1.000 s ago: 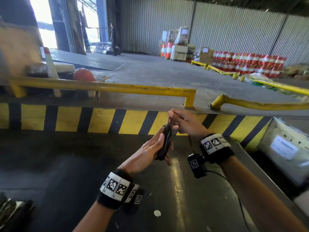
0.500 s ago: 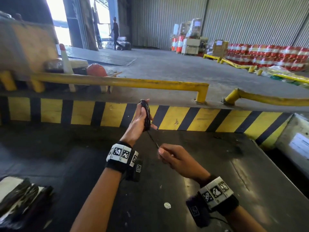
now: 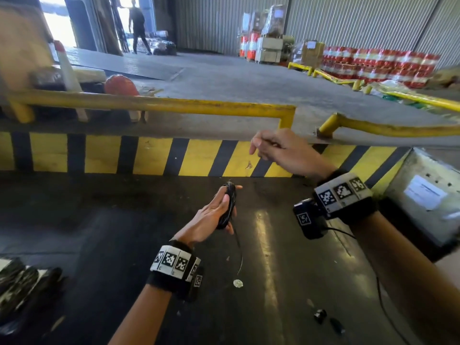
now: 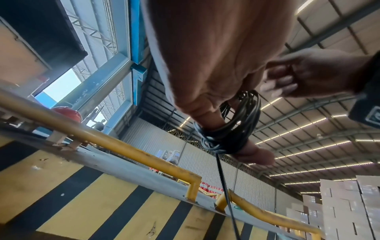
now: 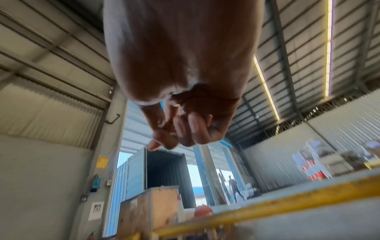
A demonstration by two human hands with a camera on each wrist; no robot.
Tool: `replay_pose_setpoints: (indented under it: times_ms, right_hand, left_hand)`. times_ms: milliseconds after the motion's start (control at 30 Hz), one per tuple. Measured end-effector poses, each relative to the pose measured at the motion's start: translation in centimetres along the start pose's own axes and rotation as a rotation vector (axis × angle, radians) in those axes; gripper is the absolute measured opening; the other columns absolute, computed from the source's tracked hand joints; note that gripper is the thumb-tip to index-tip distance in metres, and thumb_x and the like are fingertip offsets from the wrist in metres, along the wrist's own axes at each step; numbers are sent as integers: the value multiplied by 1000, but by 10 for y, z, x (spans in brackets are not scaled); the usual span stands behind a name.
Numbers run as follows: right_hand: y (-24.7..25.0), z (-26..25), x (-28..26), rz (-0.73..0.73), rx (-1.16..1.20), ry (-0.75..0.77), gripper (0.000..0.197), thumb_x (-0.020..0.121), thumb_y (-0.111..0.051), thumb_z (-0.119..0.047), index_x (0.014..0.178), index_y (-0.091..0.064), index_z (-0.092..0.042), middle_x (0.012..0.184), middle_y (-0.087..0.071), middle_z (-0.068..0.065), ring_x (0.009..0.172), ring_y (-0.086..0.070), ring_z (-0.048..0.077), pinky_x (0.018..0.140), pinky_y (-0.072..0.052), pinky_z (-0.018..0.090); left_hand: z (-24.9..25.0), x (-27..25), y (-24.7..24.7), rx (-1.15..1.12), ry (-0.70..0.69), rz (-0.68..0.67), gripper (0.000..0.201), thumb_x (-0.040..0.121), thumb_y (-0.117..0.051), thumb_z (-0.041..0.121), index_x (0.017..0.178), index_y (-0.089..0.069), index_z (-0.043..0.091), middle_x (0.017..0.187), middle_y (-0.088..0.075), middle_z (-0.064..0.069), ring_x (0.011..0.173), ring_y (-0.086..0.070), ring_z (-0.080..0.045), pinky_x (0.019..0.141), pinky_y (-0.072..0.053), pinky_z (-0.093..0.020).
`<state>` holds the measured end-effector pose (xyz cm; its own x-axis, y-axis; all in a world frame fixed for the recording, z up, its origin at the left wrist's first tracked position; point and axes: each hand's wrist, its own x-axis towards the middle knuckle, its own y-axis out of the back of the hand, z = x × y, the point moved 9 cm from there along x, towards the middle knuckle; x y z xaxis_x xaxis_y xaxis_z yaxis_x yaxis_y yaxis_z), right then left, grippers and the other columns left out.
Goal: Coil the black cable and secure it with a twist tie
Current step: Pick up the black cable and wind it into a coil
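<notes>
The black cable [image 3: 229, 204] is a small coil wound round the fingers of my left hand [image 3: 211, 217], which grips it with the thumb on top, just above the dark table. In the left wrist view the cable [image 4: 236, 129] loops tightly round the fingers. Its loose tail [image 3: 240, 256] hangs free down to the table. My right hand [image 3: 278, 149] is raised up and to the right of the coil, apart from it. The right wrist view shows its fingers [image 5: 185, 128] curled, with nothing visible in them. No twist tie is visible.
The dark metal table [image 3: 124, 245] ends at a yellow and black striped kerb [image 3: 149, 156] with a yellow rail [image 3: 174, 105] behind. Black bundles [image 3: 22, 282] lie at the left edge, small black pieces [image 3: 321, 316] and a white disc [image 3: 237, 283] nearby, a grey box [image 3: 428, 192] on the right.
My right hand has let go of the cable tail and risen up to the right. My left hand has dropped lower with the coil, and the tail now dangles free.
</notes>
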<state>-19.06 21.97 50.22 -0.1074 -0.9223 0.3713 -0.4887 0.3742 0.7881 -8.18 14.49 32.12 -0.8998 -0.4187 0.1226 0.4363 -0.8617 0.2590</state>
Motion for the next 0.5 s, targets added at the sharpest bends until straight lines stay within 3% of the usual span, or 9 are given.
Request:
replay_pose_setpoints:
  times_ms: [67, 133, 200, 267, 333, 400, 433, 500]
  right_hand:
    - [-36, 25, -5, -48, 36, -53, 30, 109, -41, -23, 108, -70, -19, 87, -67, -6, 75, -60, -6, 68, -43, 9]
    - [-72, 44, -11, -122, 232, -130, 37, 110, -34, -25, 124, -67, -18, 117, -71, -2, 104, -61, -11, 87, -44, 7]
    - [-99, 61, -16, -136, 452, -223, 41, 111, -29, -30, 131, -64, -22, 137, -65, -1, 127, -57, 2, 107, -39, 20]
    - [-113, 75, -19, -62, 590, -320, 40, 110, -30, -35, 125, -67, -29, 137, -63, -6, 126, -56, 4, 115, -33, 31]
    - [-121, 86, -21, 14, 643, -382, 41, 110, -32, -36, 117, -70, -25, 121, -69, -4, 113, -60, 4, 111, -36, 30]
    - [-133, 87, -19, 24, 712, -375, 48, 110, -33, -31, 113, -68, 1, 95, -70, 1, 92, -65, 11, 93, -46, 30]
    - [-139, 84, -19, 26, 783, -360, 48, 110, -35, -28, 116, -62, 11, 84, -65, 3, 78, -63, 12, 82, -48, 30]
    - [-150, 74, -23, 34, 901, -318, 40, 109, -38, -25, 118, -57, 9, 70, -53, -2, 58, -48, 8, 62, -44, 25]
  left_hand:
    - [2, 5, 0, -73, -26, -13, 45, 104, -29, 55, 145, -38, 37, 106, -58, -25, 74, -69, -31, 64, -53, -22]
    - [8, 6, 0, -134, -57, -33, 48, 102, -32, 57, 144, -39, 35, 110, -56, -34, 73, -69, -32, 63, -53, -24]
    - [19, 3, -3, -182, -80, -56, 41, 107, -28, 48, 144, -38, 33, 111, -55, -36, 72, -68, -29, 62, -55, -25]
    - [30, 1, -4, -217, -81, -70, 39, 110, -23, 38, 146, -35, 33, 108, -58, -28, 73, -69, -26, 64, -57, -27]
    - [41, 1, -1, -239, -97, -47, 39, 110, -22, 38, 145, -37, 32, 109, -61, -22, 78, -68, -33, 68, -61, -37]
    - [53, 1, 5, -291, -136, -11, 41, 108, -24, 41, 144, -41, 31, 110, -62, -19, 88, -66, -37, 78, -60, -56]
    - [60, 1, 10, -325, -157, 19, 44, 106, -24, 42, 145, -41, 31, 109, -61, -19, 90, -65, -37, 83, -56, -59]
    - [72, 0, 26, -392, -213, 98, 47, 106, -22, 44, 148, -37, 30, 109, -59, -20, 91, -63, -37, 86, -51, -57]
